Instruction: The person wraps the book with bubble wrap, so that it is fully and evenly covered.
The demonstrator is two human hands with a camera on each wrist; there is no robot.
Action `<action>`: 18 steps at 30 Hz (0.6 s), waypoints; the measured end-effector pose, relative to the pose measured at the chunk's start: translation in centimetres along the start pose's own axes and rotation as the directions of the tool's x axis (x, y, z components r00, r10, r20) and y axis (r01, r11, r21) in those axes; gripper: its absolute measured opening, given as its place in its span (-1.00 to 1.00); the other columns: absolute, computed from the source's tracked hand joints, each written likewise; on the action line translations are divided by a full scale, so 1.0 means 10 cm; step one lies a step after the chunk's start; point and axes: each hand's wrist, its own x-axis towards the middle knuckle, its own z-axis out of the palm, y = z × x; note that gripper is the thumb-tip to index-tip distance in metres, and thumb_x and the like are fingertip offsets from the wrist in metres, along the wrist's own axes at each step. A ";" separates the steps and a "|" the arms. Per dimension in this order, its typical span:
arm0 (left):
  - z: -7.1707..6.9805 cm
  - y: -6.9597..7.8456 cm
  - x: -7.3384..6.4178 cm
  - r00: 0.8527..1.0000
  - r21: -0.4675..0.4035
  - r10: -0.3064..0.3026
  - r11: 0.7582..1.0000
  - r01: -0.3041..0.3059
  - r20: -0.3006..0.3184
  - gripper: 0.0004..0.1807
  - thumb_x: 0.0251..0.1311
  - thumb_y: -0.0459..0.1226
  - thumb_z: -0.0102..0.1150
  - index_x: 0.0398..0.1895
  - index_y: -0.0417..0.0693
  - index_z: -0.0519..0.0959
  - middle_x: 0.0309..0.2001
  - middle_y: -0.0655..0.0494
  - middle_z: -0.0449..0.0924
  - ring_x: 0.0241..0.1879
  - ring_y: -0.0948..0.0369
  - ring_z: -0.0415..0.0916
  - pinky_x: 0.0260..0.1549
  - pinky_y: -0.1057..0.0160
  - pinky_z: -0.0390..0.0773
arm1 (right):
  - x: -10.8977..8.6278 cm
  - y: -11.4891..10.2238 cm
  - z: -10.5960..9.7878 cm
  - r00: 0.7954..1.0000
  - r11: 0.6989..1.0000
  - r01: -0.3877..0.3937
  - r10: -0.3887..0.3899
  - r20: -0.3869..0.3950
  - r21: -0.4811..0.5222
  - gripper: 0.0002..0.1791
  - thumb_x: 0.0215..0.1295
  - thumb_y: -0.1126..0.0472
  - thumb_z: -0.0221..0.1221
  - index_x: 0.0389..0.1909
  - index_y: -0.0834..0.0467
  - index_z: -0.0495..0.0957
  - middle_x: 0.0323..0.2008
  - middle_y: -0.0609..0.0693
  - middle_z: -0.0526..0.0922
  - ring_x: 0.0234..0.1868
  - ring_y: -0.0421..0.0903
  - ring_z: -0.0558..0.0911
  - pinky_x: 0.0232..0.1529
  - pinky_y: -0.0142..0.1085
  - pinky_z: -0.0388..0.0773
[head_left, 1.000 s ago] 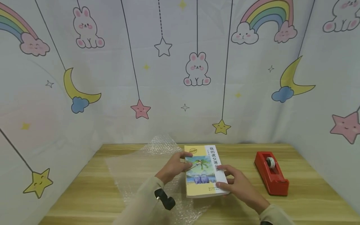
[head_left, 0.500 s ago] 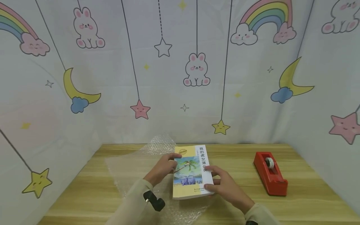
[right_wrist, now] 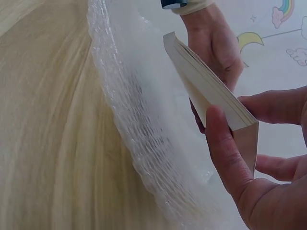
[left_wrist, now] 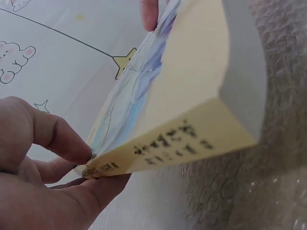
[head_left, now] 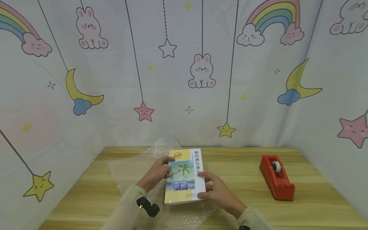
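Note:
A thick paperback book (head_left: pixel 181 174) with a yellow and white cover and a palm tree picture is held between both hands, over a sheet of bubble wrap (head_left: pixel 130 174). My left hand (head_left: pixel 155 172) pinches its left edge; the left wrist view shows thumb and fingers on either side of the spine (left_wrist: pixel 168 146). On the opposite edge, my right hand (head_left: pixel 219 193) grips the book, its fingertips spread along the white strip. From the right wrist, the page block (right_wrist: pixel 216 91) faces the camera, tilted above the wrap. The book's back cover is hidden in the head view.
A red tape dispenser (head_left: pixel 277 179) with a roll in it stands on the right of the wooden table (head_left: pixel 238 158). Behind the table hangs a white cloth (head_left: pixel 169 127) printed with rabbits, stars and moons. The wrap's far corner curls up near the cloth.
Both hands have carried the book to the left, from right of the bubble wrap's middle to more squarely over it. Their hold looks the same, and the wrap and tape dispenser stay put.

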 end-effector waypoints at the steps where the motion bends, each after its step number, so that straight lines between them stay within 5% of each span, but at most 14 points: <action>1: -0.01 -0.01 0.00 1.000 0.002 0.000 1.000 0.000 -0.002 -0.47 0.20 -0.44 -0.10 0.30 -0.21 0.41 0.23 -0.19 0.43 -0.13 0.11 0.47 -0.26 0.21 0.49 | 0.01 0.01 0.02 1.000 1.000 0.000 0.000 0.001 0.000 -0.18 0.07 0.52 0.31 0.40 0.36 0.24 0.06 0.32 0.39 -0.24 -0.07 0.69 -0.25 -0.10 0.75; 11: -0.17 -0.02 -0.05 0.999 0.039 -0.045 0.998 0.046 -0.026 -0.44 0.19 -0.45 -0.10 0.32 -0.23 0.39 0.28 -0.21 0.42 0.00 0.09 0.51 -0.12 0.21 0.57 | 0.09 0.04 0.21 1.000 1.000 0.013 -0.013 0.013 0.006 -0.17 0.01 0.54 0.27 0.39 0.39 0.24 0.04 0.31 0.43 -0.24 -0.09 0.69 -0.25 -0.15 0.75; 18: -0.29 -0.10 -0.07 0.999 0.037 -0.031 0.999 0.032 -0.021 -0.43 0.24 -0.46 -0.13 0.37 -0.24 0.33 0.35 -0.27 0.35 -0.07 0.09 0.44 -0.24 0.19 0.47 | 0.15 0.03 0.32 1.000 1.000 0.009 -0.009 0.024 0.001 -0.17 0.00 0.54 0.26 0.39 0.41 0.24 0.07 0.30 0.44 -0.24 -0.09 0.69 -0.27 -0.18 0.73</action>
